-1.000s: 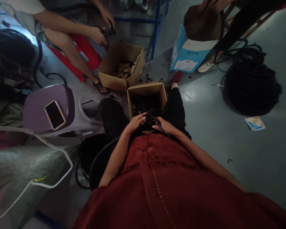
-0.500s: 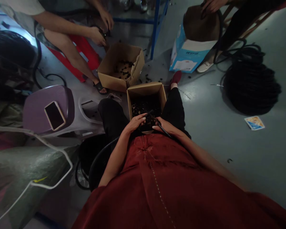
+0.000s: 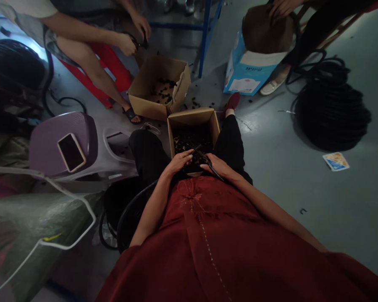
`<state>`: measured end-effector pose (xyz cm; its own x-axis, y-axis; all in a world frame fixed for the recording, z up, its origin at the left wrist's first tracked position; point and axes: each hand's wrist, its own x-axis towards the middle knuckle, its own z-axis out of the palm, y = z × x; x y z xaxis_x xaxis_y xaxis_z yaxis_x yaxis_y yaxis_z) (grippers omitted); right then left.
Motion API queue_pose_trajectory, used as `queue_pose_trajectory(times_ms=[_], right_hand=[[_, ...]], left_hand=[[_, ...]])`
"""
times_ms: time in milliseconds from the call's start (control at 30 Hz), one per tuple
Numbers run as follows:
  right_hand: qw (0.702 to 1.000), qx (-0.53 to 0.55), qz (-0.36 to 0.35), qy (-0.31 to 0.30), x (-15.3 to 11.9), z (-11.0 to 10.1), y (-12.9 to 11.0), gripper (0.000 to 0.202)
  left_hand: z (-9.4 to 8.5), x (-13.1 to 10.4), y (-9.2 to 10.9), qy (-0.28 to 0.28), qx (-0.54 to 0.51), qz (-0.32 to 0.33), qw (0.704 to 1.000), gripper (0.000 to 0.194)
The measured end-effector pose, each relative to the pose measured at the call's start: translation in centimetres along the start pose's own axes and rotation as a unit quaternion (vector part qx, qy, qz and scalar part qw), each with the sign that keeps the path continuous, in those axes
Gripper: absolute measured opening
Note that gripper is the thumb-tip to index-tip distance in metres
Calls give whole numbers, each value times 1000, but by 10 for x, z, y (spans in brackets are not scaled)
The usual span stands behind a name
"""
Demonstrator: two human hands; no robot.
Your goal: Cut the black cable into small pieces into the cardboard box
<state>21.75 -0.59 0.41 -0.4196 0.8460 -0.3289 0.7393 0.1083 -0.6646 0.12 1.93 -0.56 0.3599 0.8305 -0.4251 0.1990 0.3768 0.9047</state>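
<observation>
My left hand (image 3: pixel 182 160) is closed, with fingertips pinching the end of a thin black hose (image 3: pixel 195 149) over an open cardboard box (image 3: pixel 216 126) between my knees. Just to its right, my right hand (image 3: pixel 219 165) is wrapped round dark-handled scissors (image 3: pixel 216 173); their blades point at the left fingertips. The dimness blurs exactly where blades and hose meet. Many small black cut pieces (image 3: pixel 192 136) lie inside the box below both hands.
Touching my box is another cardboard box (image 3: pixel 145 102) with black pieces. A co-worker's hands (image 3: pixel 134 40) work above it. Right of these stand a blue-white carton (image 3: pixel 245 75) and a black hose coil (image 3: pixel 334 113). A phone (image 3: pixel 71 152) lies on the purple stool (image 3: pixel 44 147) at left.
The scissors in my right hand have shifted slightly, and their blades look more spread near the left fingertips. My left hand stays almost still. The co-workers' hands have moved a little.
</observation>
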Motion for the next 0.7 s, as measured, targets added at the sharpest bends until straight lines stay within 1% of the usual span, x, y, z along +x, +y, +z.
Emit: queue_pose_trajectory(times_ms=[167, 300, 500, 700], right_hand=[[999, -33, -5, 5, 2, 5, 4, 36], [999, -42, 6, 4, 1, 6, 2, 30], [998, -40, 38, -6, 0, 4, -2, 27], [998, -45, 35, -6, 1, 6, 0, 28]], left_hand=[[0, 2, -3, -13, 11, 1, 1000, 51], [0, 2, -3, -14, 21, 5, 1000, 52], [1, 1, 0, -15, 33, 2, 999, 52], [2, 2, -2, -23, 42, 12, 999, 53]])
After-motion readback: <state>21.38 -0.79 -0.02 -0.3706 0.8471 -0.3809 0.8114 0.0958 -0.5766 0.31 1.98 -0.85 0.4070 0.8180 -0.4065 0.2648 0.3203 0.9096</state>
